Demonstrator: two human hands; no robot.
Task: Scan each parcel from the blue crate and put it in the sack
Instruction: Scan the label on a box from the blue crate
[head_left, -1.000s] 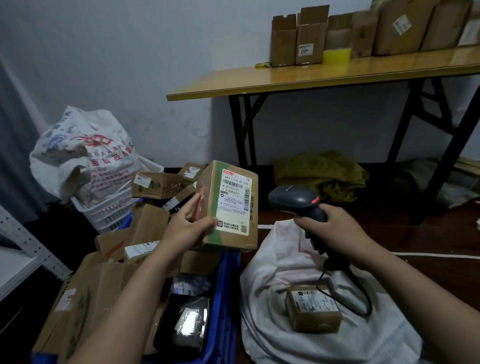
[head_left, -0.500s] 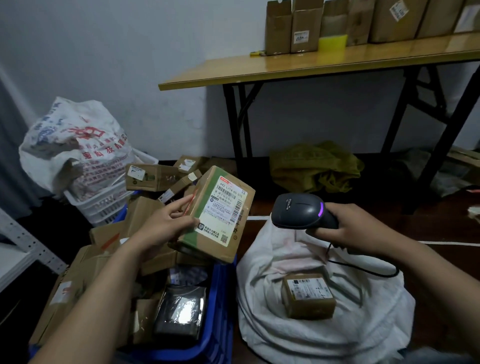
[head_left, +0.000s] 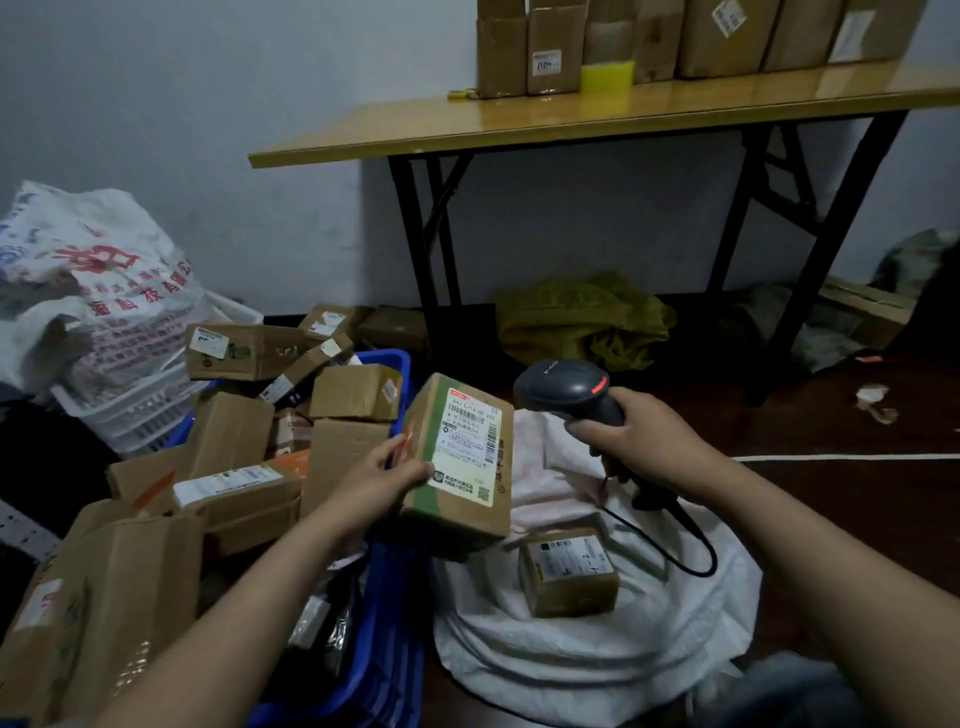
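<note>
A wooden table (head_left: 571, 119) with black legs stood at the back wall. On the floor in front of it, the blue crate (head_left: 400, 665) was piled high with cardboard boxes. Just beside it, to the right, lay the white sack (head_left: 597, 670) with its mouth open.

The parcel (head_left: 470, 447) was in the air, above the place where crate and sack met. It was upright and a little tilted, with its label turned to the person. The left hand (head_left: 379, 480) gripped it at the left edge, the thumb on the front face and the other fingers round the side. The right hand (head_left: 644, 439) was closed round the handle of the scanner (head_left: 561, 387), whose head was near the upper right corner of the parcel and showed a red light. 1 small parcel (head_left: 569, 574) lay already in the sack.

The parcel seemed stiff and rather light, because 1 hand carried it by 1 edge only. I judged the long edges the best place to hold it, with the thumb kept away from the barcode. The cardboard should not slip easily, and it could probably be lowered into the sack without special care.
</note>
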